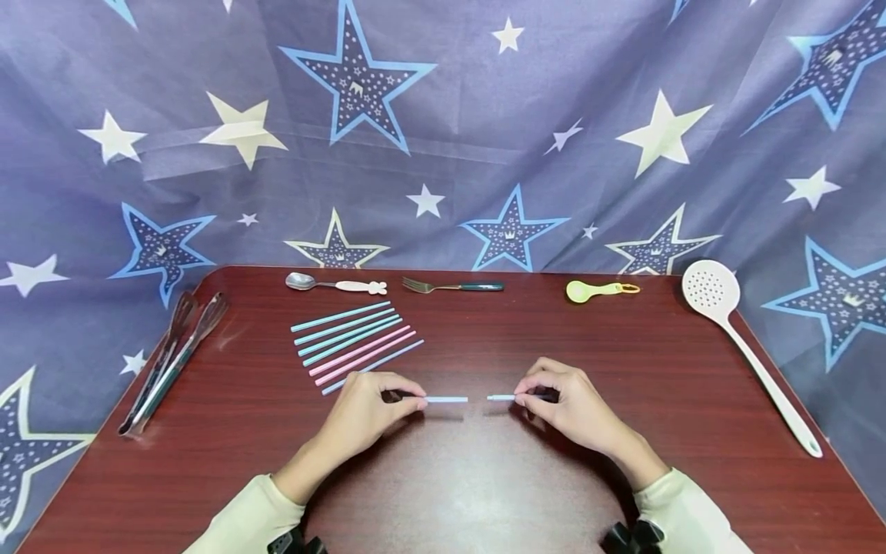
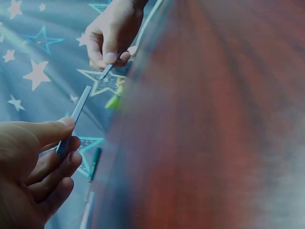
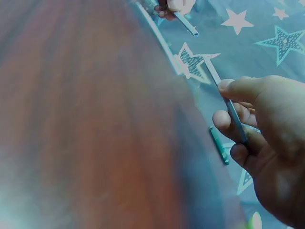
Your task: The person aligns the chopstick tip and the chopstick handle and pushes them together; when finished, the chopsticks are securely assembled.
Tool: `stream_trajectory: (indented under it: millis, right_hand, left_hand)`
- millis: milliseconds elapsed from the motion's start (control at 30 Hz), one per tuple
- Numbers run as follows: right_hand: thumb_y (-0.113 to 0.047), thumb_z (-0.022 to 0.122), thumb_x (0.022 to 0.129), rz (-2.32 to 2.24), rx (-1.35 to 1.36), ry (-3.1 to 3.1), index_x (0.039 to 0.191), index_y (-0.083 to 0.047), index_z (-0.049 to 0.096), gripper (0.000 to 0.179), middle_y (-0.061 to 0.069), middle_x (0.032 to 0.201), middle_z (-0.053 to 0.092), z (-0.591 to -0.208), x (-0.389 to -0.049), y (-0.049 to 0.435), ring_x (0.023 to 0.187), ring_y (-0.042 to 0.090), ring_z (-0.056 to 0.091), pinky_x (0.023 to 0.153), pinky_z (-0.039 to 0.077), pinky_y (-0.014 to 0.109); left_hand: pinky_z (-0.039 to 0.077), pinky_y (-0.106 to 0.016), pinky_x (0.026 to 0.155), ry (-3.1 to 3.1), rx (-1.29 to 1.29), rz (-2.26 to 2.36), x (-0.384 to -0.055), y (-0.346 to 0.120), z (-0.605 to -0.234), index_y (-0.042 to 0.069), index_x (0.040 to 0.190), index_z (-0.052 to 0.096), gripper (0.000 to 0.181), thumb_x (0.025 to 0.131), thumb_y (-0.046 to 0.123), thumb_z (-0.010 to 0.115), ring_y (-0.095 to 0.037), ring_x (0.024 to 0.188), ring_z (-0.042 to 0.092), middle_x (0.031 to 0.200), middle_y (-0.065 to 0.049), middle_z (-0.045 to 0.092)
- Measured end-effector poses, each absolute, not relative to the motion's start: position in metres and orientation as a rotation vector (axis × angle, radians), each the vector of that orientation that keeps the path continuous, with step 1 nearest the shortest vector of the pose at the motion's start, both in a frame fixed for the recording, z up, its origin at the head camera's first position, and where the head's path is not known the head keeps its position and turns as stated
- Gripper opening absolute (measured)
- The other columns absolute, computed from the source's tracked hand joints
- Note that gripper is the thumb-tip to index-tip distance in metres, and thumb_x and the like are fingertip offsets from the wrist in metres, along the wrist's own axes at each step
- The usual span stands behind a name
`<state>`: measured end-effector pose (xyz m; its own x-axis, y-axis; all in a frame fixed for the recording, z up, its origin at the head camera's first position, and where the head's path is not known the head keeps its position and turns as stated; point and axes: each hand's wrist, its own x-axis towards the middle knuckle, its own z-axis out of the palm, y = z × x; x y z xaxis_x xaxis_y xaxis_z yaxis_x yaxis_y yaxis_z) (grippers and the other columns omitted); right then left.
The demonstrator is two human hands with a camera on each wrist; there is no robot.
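Between thumb and fingers, my left hand (image 1: 367,406) pinches a thin light blue straw-like tube (image 1: 446,399); its end points right. My right hand (image 1: 573,406) pinches another slim light blue tube (image 1: 501,398), whose narrower tip points left. The two ends face each other nearly in line, with a small gap between them. In the left wrist view, the left tube (image 2: 81,107) is gripped near its lower end. In the right wrist view, the right tube (image 3: 233,112) runs down past the thumb between the curled fingers.
Several blue, teal and pink tubes (image 1: 353,338) lie behind my left hand on the brown table (image 1: 471,492). Along the back edge are a spoon (image 1: 301,282), a fork (image 1: 477,287) and a yellow measuring spoon (image 1: 595,291). Tongs (image 1: 169,369) lie left, a white skimmer (image 1: 761,373) right.
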<state>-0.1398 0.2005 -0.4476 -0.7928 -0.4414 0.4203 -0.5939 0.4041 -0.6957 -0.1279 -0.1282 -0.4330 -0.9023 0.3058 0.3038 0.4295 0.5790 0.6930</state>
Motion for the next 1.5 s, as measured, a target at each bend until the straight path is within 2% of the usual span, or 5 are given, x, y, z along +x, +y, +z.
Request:
stream_trajectory:
  millis: [67,233,1000,1333,1500]
  right_hand:
    - [-0.005,0.08,0.089,1.34,0.921,-2.47,0.089,-0.017,0.077,0.013,-0.008,0.088,0.067,-0.442,-0.141,0.198,0.066,0.004,0.064,0.064,0.052,0.018]
    - [-0.006,0.081,0.088,1.299,0.924,-2.447,0.091,-0.021,0.077,0.016,-0.01,0.089,0.068,-0.433,-0.144,0.19,0.079,0.003,0.063,0.073,0.05,0.018]
    - [-0.002,0.081,0.086,1.28,0.968,-2.42,0.089,-0.016,0.077,0.014,-0.01,0.089,0.068,-0.43,-0.143,0.181,0.081,0.002,0.061,0.067,0.052,0.027]
    - [0.003,0.076,0.089,1.242,1.008,-2.345,0.094,-0.012,0.072,0.017,-0.004,0.091,0.066,-0.432,-0.142,0.176,0.083,0.006,0.061,0.073,0.05,0.018]
    - [0.004,0.072,0.092,1.195,1.036,-2.348,0.095,-0.012,0.067,0.017,-0.003,0.092,0.062,-0.436,-0.14,0.173,0.083,0.006,0.057,0.075,0.047,0.016]
  left_hand:
    - [0.042,-0.019,0.052,-2.651,-0.61,-1.243,-0.129,-0.127,-0.427,0.023,0.088,0.083,0.006,0.084,0.026,0.086,0.0,0.055,0.05,0.076,0.015,0.075]
    - [0.044,-0.019,0.055,-2.634,-0.612,-1.235,-0.131,-0.125,-0.421,0.022,0.088,0.083,0.007,0.087,0.029,0.084,0.003,0.057,0.051,0.076,0.017,0.074]
    - [0.045,-0.018,0.057,-2.6,-0.611,-1.296,-0.127,-0.122,-0.424,0.021,0.088,0.082,0.005,0.087,0.026,0.084,0.002,0.061,0.052,0.081,0.014,0.076]
    - [0.037,-0.015,0.047,-2.582,-0.659,-1.291,-0.124,-0.118,-0.422,0.016,0.09,0.081,0.01,0.089,0.026,0.082,0.006,0.053,0.048,0.067,0.01,0.072]
    - [0.03,-0.013,0.041,-2.56,-0.694,-1.295,-0.123,-0.116,-0.424,0.017,0.09,0.079,0.007,0.093,0.023,0.078,0.011,0.046,0.039,0.066,0.008,0.073]
